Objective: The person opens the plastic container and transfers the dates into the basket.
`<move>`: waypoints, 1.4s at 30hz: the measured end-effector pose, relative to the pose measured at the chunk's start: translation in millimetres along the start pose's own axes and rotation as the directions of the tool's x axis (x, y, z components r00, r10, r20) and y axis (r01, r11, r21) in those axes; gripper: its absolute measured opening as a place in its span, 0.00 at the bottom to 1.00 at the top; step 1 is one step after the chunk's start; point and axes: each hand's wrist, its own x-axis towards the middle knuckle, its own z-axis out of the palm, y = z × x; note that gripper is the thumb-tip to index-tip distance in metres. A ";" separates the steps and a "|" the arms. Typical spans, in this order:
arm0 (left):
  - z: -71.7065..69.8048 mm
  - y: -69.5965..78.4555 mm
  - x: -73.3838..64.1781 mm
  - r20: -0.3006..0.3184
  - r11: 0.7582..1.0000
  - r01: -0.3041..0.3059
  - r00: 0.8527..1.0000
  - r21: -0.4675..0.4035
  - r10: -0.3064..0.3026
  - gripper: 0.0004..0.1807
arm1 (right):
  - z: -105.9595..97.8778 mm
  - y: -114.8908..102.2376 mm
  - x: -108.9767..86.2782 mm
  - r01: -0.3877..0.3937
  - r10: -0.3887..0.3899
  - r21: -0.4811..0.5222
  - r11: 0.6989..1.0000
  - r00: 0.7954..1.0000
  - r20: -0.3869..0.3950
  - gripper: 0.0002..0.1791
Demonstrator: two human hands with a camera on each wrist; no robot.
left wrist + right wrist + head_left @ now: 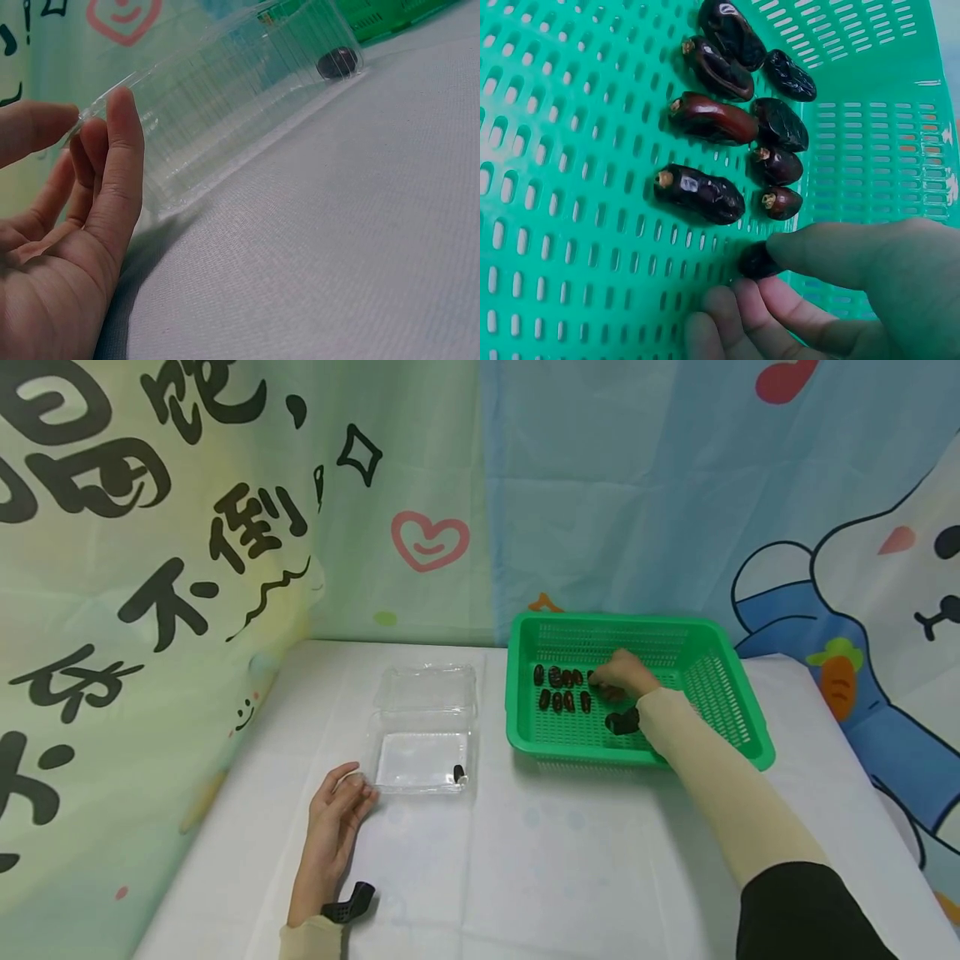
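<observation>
Inside the green basket (641,752), my right hand (626,675) pinches a dark date (759,260) between thumb and fingers. Several more dates (712,118) lie in two rows beside it, glossy and dark brown, some with pale stem ends. To the left, a clear plastic box (423,718) lies with its lid folded back. One date (337,63) rests in its near right corner. My left hand (339,814) holds the box's near left corner, thumb and fingertips on the rim.
A white cloth covers the table (540,868). Behind it hangs a printed curtain (405,460), close to the basket's far side. Dark wrist mounts (351,903) sit on both wrists; the right one is over the basket.
</observation>
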 end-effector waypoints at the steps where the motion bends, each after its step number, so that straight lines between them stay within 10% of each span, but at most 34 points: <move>1: 0.1 0.1 0.0 0.000 1.000 0.002 1.000 0.003 -0.002 0.18 | -0.3 0.2 -0.6 -0.004 0.004 -0.008 1.000 1.000 0.003 0.09; 11: -1.7 1.7 1.6 -0.001 1.000 0.001 1.000 0.014 -0.001 0.19 | -5.2 -19.4 -11.1 0.101 -0.090 -0.141 0.985 0.993 0.083 0.26; 24: -3.3 1.5 1.9 -0.015 0.999 0.016 1.000 0.029 -0.016 0.20 | 34.0 -69.7 -68.9 0.374 -0.381 -0.323 0.869 0.924 0.044 0.15; 28: -2.7 1.2 1.5 -0.012 0.999 0.014 1.000 0.030 -0.014 0.21 | 44.5 -76.7 -76.0 0.507 -0.504 -0.308 0.805 0.858 0.096 0.13; 32: -1.3 1.8 0.3 -0.016 1.000 0.020 1.000 0.025 -0.019 0.19 | 51.6 -82.1 -74.9 0.661 -0.622 -0.260 0.704 0.750 0.225 0.14; 42: 1.4 0.6 -0.1 -0.009 1.000 0.016 1.000 0.016 -0.016 0.22 | 79.7 -96.4 -74.8 0.818 -0.681 -0.254 0.515 0.571 0.458 0.11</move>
